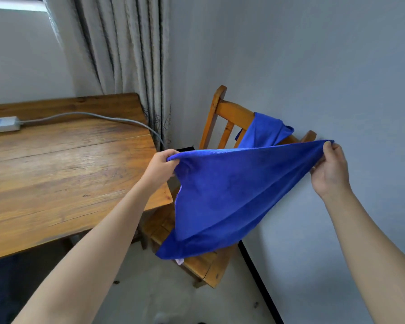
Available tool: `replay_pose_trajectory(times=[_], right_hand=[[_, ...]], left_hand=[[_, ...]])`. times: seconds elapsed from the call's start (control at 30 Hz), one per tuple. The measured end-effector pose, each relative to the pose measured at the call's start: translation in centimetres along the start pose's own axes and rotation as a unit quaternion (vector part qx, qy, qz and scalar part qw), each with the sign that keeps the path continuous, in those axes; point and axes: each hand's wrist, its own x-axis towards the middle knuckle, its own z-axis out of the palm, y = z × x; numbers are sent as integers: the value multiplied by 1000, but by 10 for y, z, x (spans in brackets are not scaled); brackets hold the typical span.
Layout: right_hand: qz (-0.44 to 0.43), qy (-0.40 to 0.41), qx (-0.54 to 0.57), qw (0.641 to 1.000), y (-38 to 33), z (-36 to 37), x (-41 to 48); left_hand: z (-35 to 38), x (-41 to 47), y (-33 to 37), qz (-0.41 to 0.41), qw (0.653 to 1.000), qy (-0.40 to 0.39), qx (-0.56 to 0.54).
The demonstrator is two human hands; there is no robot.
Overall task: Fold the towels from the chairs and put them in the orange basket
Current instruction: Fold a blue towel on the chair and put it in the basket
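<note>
Blue towel [232,195] stretched taut btwn hands, hanging over chair; second blue towel [264,133], prob. bunched, on backrest.

chair seat [204,265] mostly hidden behind held blue towel [232,195]; power strip [0,124] cut off at left edge

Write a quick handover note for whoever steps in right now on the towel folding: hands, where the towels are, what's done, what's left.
Left hand: pinching one top corner of the blue towel.
Right hand: pinching the other top corner; the towel hangs spread between both hands above the wooden chair, its lower end drooping onto the seat.
Second blue towel: draped over the chair's backrest, untouched.
Orange basket: not in view.
Done: first towel lifted and opened out.
Left: fold it, perhaps on the wooden table, put it in the basket, then the second towel.
</note>
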Motion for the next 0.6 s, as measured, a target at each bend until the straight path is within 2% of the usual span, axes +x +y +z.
replay_pose_trajectory(times=[0.17, 0.33, 0.6], right_hand=[[-40, 20, 16, 999, -34, 4, 11], [-71, 11, 53, 996, -61, 1, 12], [-105, -21, 71, 992, -82, -4, 6]], left_hand=[[-12, 19, 65, 85, 994, 64, 4], [-19, 22, 99, 143, 984, 104, 12], [-30, 9, 130, 203, 971, 123, 11]])
